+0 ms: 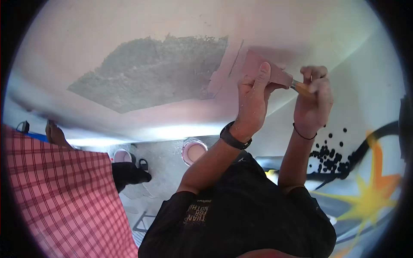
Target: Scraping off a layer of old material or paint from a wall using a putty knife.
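A pink-coated scraper (pixel 278 77) is just right of the gray wall patch (pixel 159 73). The left hand (pixel 253 96) pinches its blade, thumb on top, while the right hand (pixel 316 101) curls around the handle. Below the patch stands a bucket (pixel 184 152); below-left is a co-worker's checked pink garment (pixel 64 185).

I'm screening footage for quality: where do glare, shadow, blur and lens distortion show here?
In the head view, white glare washes out the strip between the pale surface and the floor; in the head view, a soft shadow lies just above the scraper; in the head view, the right hand looks slightly blurred, and the fisheye blackens the corners.
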Action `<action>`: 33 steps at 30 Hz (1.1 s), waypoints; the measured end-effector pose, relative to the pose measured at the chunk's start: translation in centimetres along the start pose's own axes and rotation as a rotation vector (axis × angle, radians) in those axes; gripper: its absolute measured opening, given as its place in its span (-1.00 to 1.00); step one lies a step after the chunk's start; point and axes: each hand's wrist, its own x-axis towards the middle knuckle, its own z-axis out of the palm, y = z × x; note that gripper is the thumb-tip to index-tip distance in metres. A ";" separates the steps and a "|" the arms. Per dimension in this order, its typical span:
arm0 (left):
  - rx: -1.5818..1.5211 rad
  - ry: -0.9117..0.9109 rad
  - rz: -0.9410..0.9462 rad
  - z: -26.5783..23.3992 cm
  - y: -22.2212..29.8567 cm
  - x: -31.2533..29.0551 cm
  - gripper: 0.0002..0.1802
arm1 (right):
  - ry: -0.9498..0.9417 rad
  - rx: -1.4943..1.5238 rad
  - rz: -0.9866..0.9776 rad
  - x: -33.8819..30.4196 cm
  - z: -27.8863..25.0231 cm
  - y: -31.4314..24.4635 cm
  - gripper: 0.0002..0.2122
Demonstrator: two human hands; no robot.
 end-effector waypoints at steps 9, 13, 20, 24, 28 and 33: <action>-0.242 0.080 0.170 1.7 0.1 1.6 -0.58 | -0.060 1.202 -0.075 2.5 1.5 3.0 -0.53; -0.363 0.149 0.134 1.8 -0.6 2.1 -0.58 | 0.015 1.159 -0.078 1.7 2.1 3.8 -0.56; -0.251 0.150 0.163 1.4 0.0 2.8 -0.58 | 0.083 1.183 -0.145 2.0 3.1 4.4 -0.62; -0.232 0.184 0.144 1.1 0.1 2.7 -0.59 | 0.080 1.187 -0.164 1.6 3.1 4.4 -0.64; -0.211 0.193 0.124 0.9 0.3 2.7 -0.58 | 0.107 1.143 -0.182 1.8 3.4 4.2 -0.65; -0.166 0.221 0.159 0.8 0.3 2.9 -0.55 | 0.143 1.162 -0.156 2.3 3.8 4.1 -0.66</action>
